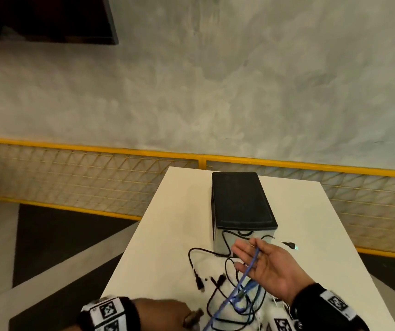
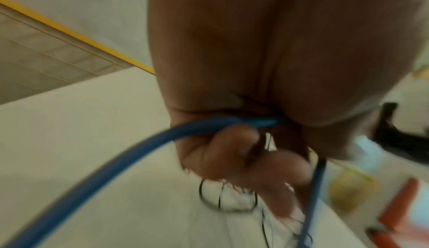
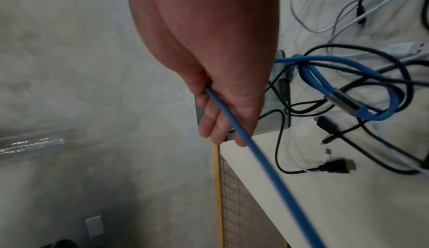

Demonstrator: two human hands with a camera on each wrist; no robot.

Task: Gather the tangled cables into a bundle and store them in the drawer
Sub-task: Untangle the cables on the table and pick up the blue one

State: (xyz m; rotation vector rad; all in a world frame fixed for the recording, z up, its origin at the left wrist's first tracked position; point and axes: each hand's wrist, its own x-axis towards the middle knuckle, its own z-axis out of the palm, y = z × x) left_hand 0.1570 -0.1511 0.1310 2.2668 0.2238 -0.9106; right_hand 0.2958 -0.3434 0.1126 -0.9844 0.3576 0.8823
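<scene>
A tangle of black, white and blue cables [image 1: 234,306] lies on the white table [image 1: 167,235], in front of a black drawer unit [image 1: 242,201] whose translucent drawer front [image 1: 246,237] is closed. My right hand [image 1: 263,263] is raised palm up with straight fingers. A blue cable [image 1: 230,297] passes between two of those fingers [image 3: 216,123] and runs down to my left hand [image 1: 165,314] at the near edge. The left hand's fingers [image 2: 232,156] curl round the blue cable [image 2: 111,164]. In the right wrist view, more of the blue cable [image 3: 383,90] is looped among black leads.
A black USB plug [image 1: 200,284] and other loose connectors lie left of the tangle. A yellow mesh fence [image 1: 96,182] runs behind the table before a grey wall. A dark screen [image 1: 43,17] hangs at the top left. The table's left edge [image 1: 129,249] drops to dark floor.
</scene>
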